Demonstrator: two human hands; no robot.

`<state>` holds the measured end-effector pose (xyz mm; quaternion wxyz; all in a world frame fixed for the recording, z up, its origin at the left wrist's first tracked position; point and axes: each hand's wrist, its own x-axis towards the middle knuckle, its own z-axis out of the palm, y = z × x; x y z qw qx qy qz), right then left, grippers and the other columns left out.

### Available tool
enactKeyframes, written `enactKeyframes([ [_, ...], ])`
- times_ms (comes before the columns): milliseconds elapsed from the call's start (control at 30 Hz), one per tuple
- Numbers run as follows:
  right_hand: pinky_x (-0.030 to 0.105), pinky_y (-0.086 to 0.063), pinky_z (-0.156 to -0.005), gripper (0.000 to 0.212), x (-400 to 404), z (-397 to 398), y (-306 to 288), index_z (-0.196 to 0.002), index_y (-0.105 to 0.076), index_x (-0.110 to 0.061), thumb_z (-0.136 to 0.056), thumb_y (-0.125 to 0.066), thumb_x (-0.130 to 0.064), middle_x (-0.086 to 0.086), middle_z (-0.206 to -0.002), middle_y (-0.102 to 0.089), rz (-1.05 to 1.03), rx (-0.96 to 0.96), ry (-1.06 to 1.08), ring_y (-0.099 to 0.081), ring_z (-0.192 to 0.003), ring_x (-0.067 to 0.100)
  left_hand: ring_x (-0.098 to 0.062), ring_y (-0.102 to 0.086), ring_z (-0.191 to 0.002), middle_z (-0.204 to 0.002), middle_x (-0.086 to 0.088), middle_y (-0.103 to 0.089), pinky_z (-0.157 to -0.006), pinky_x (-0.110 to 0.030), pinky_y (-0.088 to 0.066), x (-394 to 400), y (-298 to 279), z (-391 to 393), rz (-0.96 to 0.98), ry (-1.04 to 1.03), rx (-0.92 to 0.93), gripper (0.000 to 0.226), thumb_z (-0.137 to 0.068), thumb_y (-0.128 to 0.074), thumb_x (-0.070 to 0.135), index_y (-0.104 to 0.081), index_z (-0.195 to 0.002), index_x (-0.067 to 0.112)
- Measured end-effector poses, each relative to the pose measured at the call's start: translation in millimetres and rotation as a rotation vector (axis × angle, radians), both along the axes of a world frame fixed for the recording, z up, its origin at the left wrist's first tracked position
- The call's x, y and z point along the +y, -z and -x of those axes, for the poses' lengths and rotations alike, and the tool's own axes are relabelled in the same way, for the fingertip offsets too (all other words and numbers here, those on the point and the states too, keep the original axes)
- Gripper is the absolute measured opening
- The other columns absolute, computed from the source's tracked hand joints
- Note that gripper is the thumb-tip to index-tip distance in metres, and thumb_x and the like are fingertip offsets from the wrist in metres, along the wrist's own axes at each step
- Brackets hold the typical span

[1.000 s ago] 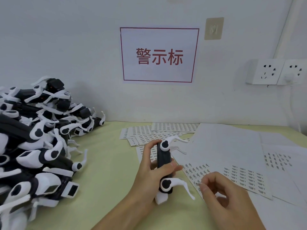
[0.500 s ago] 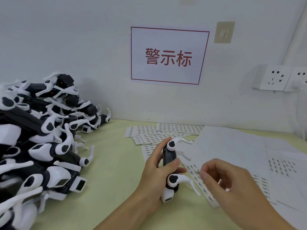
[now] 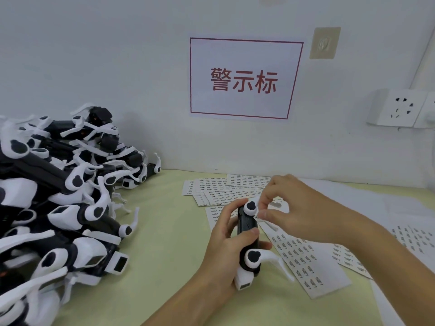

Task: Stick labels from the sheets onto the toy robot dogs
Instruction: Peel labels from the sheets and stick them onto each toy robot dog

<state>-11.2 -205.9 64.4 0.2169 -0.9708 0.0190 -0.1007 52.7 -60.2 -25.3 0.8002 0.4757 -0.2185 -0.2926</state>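
— Where is the toy robot dog (image 3: 247,234) sitting right now?

— It is standing nearly on end over the yellow-green table (image 3: 162,267), near the front centre. The left hand (image 3: 226,250) is gripping its black body, fingers wrapped round the far side and the thumb lying across the near face. The white head block is pointing down toward the table.

— And the other hand?

— The right hand (image 3: 294,210) is reaching in from the right. Its thumb and forefinger are pinching a small label (image 3: 256,217) and holding it against the dog's upper body, just below the top white leg joint.

— Where are the labels lying?

— The label sheets (image 3: 303,257) are lying flat on the table, just to the right of the dog and beneath the right forearm. More sheets are fanning out behind both hands, toward the wall.

— Anything further out?

— A large pile of robot dogs (image 3: 58,198) is occupying the left side of the table, well apart from the held one. On the wall, a red-bordered sign (image 3: 244,78) is hanging above the sheets, with a wall socket (image 3: 400,110) to its right.
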Motion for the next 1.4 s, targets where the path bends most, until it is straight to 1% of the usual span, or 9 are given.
enactKeyframes([
  [67,0.027,-0.034,-0.090,0.015,-1,-2,2,-0.079,-0.060,-0.036,-0.093,-0.060,-0.037,-0.015,-0.099,-0.051,0.023,0.000,0.007,-0.037,-0.106,-0.004,-0.039,-0.071,-0.082,-0.124,-0.010,-0.062,-0.068,-0.039,-0.055,-1,0,0,0.003,-0.005,0.000,0.053,-0.075,-0.069,0.005,-0.065,-0.119,0.034],
  [133,0.026,-0.033,-0.088,0.016,-1,-2,4,-0.079,-0.060,-0.034,-0.095,-0.059,-0.034,-0.014,-0.098,-0.050,0.047,-0.008,0.013,-0.036,-0.105,-0.004,-0.039,-0.071,-0.080,-0.123,-0.009,-0.064,-0.069,-0.039,-0.054,-1,-1,1,0.002,-0.010,-0.006,0.055,-0.071,-0.067,0.008,-0.066,-0.119,0.033],
  [367,0.020,-0.031,-0.082,0.017,-2,-2,5,-0.076,-0.061,-0.035,-0.093,-0.063,-0.032,-0.017,-0.095,-0.046,0.120,-0.013,-0.009,-0.036,-0.100,-0.007,-0.040,-0.070,-0.074,-0.122,-0.009,-0.066,-0.065,-0.036,-0.055,0,-2,2,-0.021,-0.008,-0.038,0.059,-0.069,-0.062,0.006,-0.066,-0.123,0.030],
  [533,0.021,-0.033,-0.084,0.026,2,-3,4,-0.070,-0.056,-0.042,-0.091,-0.067,-0.033,-0.016,-0.096,-0.045,0.151,-0.002,-0.030,-0.041,-0.100,0.001,-0.041,-0.070,-0.073,-0.116,-0.012,-0.067,-0.064,-0.037,-0.055,1,-4,3,-0.022,0.004,-0.024,0.059,-0.069,-0.063,0.006,-0.068,-0.122,0.029],
  [667,0.019,-0.031,-0.081,0.028,5,-2,3,-0.069,-0.055,-0.042,-0.092,-0.066,-0.031,-0.017,-0.094,-0.044,0.179,-0.007,-0.043,-0.037,-0.100,-0.005,-0.041,-0.069,-0.071,-0.111,-0.012,-0.069,-0.064,-0.038,-0.057,1,-6,3,-0.022,0.004,-0.002,0.060,-0.068,-0.062,0.005,-0.069,-0.123,0.028],
  [767,0.018,-0.032,-0.080,0.026,8,-1,2,-0.072,-0.055,-0.040,-0.094,-0.064,-0.029,-0.017,-0.093,-0.044,0.215,-0.014,-0.048,-0.035,-0.099,-0.005,-0.041,-0.070,-0.071,-0.111,-0.012,-0.070,-0.063,-0.037,-0.057,2,-7,3,-0.026,-0.001,0.002,0.061,-0.068,-0.062,0.004,-0.068,-0.124,0.027],
  [933,0.021,-0.037,-0.087,0.023,11,-1,1,-0.075,-0.057,-0.038,-0.094,-0.064,-0.026,-0.017,-0.092,-0.043,0.254,-0.022,-0.053,-0.034,-0.096,0.002,-0.041,-0.070,-0.071,-0.111,-0.011,-0.071,-0.064,-0.037,-0.057,2,-8,3,-0.032,-0.005,-0.002,0.061,-0.068,-0.062,0.004,-0.068,-0.124,0.027],
  [1167,0.021,-0.036,-0.085,0.016,12,-1,1,-0.079,-0.063,-0.033,-0.094,-0.063,-0.027,-0.016,-0.093,-0.044,0.273,-0.039,-0.060,-0.033,-0.096,0.001,-0.041,-0.070,-0.072,-0.118,-0.014,-0.069,-0.065,-0.037,-0.057,2,-8,4,-0.035,-0.016,-0.018,0.062,-0.068,-0.062,0.004,-0.067,-0.126,0.026],
  [1400,0.020,-0.038,-0.083,0.012,12,0,2,-0.084,-0.068,-0.030,-0.095,-0.062,-0.029,-0.018,-0.092,-0.042,0.300,-0.047,-0.053,-0.032,-0.097,0.001,-0.040,-0.069,-0.073,-0.121,-0.015,-0.066,-0.069,-0.040,-0.056,2,-7,4,-0.049,-0.033,-0.041,0.059,-0.068,-0.064,0.006,-0.069,-0.121,0.029],
])
